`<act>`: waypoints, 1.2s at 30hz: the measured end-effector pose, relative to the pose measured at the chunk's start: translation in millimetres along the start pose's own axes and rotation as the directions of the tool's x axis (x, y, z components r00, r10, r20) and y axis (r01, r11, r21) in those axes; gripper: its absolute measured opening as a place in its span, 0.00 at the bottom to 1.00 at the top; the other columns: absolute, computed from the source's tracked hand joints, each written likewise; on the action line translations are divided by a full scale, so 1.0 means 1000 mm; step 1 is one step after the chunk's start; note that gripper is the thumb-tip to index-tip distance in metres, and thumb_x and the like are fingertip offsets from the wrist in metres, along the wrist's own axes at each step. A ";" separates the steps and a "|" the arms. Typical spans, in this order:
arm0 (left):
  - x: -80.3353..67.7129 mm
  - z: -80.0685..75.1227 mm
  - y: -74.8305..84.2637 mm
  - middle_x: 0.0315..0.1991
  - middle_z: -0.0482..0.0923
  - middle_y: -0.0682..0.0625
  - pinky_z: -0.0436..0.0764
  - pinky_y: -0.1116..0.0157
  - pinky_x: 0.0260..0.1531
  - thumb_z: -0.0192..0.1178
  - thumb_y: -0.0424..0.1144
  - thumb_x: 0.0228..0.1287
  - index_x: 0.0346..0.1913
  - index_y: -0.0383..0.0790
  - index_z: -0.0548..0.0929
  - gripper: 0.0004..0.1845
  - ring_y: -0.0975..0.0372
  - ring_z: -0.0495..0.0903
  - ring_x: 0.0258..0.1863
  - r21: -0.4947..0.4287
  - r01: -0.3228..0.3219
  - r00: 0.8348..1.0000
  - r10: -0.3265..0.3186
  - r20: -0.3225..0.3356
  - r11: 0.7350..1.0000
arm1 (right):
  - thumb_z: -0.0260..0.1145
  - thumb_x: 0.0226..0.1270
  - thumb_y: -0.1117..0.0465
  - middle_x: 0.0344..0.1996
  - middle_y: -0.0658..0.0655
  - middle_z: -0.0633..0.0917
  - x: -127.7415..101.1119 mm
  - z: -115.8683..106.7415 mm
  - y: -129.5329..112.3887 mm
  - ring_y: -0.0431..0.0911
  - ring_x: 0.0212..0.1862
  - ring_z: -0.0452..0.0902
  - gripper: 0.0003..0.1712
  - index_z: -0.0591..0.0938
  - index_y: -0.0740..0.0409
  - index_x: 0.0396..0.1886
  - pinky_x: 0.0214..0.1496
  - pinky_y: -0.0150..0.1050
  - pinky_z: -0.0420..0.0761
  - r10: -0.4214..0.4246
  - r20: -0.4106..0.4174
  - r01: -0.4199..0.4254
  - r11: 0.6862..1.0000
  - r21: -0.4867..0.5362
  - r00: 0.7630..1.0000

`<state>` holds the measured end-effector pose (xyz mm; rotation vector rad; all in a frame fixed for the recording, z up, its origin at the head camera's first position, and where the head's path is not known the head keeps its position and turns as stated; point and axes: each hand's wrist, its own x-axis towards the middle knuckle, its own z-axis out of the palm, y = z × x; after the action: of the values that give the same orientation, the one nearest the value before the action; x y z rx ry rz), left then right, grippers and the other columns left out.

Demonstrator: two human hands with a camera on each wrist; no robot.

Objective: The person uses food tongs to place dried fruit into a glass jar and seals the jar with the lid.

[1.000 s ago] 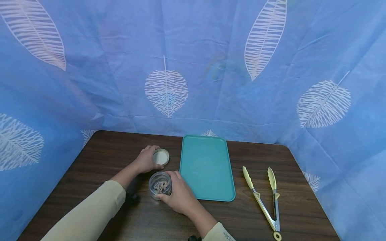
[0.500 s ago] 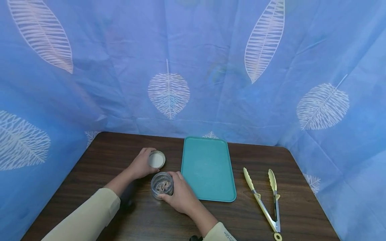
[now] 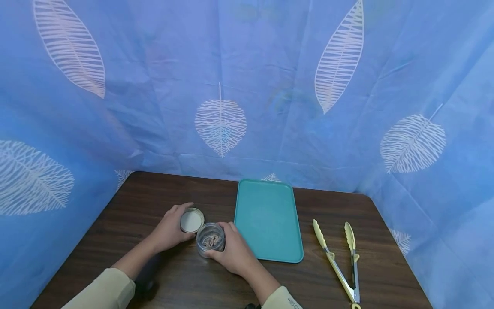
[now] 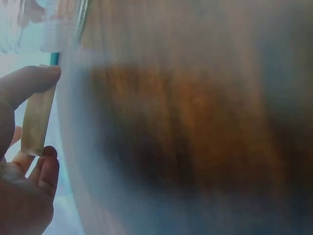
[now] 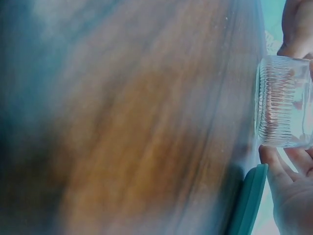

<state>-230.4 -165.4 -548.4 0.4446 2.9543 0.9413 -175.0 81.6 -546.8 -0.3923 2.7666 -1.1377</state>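
My left hand (image 3: 170, 228) holds a round jar lid (image 3: 191, 220) by its edge, the white inner side facing up. In the left wrist view the lid's gold-toned rim (image 4: 38, 120) sits between thumb and fingers. Right beside it, my right hand (image 3: 236, 249) grips a clear glass jar (image 3: 210, 240) from its right side, thumb near and fingers far. Without a cover on its mouth, the jar shows several small brownish pieces at the bottom. Ribbed glass on the jar's lower wall (image 5: 276, 105) shows in the right wrist view, its base at the dark wooden table (image 3: 185, 274).
A teal rectangular tray (image 3: 268, 221) lies just right of the jar, close to the right hand. Farther right, a pair of tongs (image 3: 343, 268) with cream tips lies spread apart. Blue leaf-patterned cloth (image 3: 270, 86) hangs behind the table and at both sides.
My left hand has drawn the lid leftward and nearer to me, from behind the jar to its left. My right hand keeps its grip on the jar. The head view has shifted slightly.
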 end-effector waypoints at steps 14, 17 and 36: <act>-0.045 -0.009 0.007 0.68 0.76 0.35 0.85 0.37 0.58 0.87 0.39 0.52 0.84 0.45 0.63 0.58 0.39 0.77 0.66 0.021 0.029 0.999 -0.029 -0.019 0.999 | 0.81 0.65 0.38 0.63 0.53 0.80 0.000 0.002 -0.003 0.49 0.63 0.82 0.50 0.71 0.54 0.79 0.64 0.52 0.85 -0.021 -0.005 0.021 0.999 -0.035 1.000; -0.053 -0.012 0.011 0.69 0.76 0.34 0.84 0.36 0.56 0.86 0.40 0.53 0.85 0.47 0.63 0.58 0.37 0.76 0.67 -0.007 0.041 0.999 -0.041 -0.021 0.999 | 0.81 0.65 0.38 0.63 0.55 0.79 -0.001 0.004 -0.003 0.50 0.62 0.81 0.51 0.70 0.55 0.79 0.63 0.52 0.86 -0.029 -0.004 0.029 0.998 -0.056 1.000; -0.055 -0.014 0.023 0.74 0.73 0.39 0.84 0.43 0.66 0.85 0.42 0.57 0.84 0.47 0.63 0.55 0.45 0.78 0.69 -0.264 -0.080 0.996 0.064 -0.069 0.961 | 0.87 0.59 0.44 0.67 0.60 0.82 -0.002 0.009 -0.008 0.57 0.67 0.82 0.56 0.65 0.55 0.79 0.66 0.59 0.84 0.002 0.010 -0.001 0.997 -0.072 1.000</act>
<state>-173.2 -170.8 -528.1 0.5245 2.8178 1.3604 -169.4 70.7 -548.0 -0.4023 2.8049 -1.0347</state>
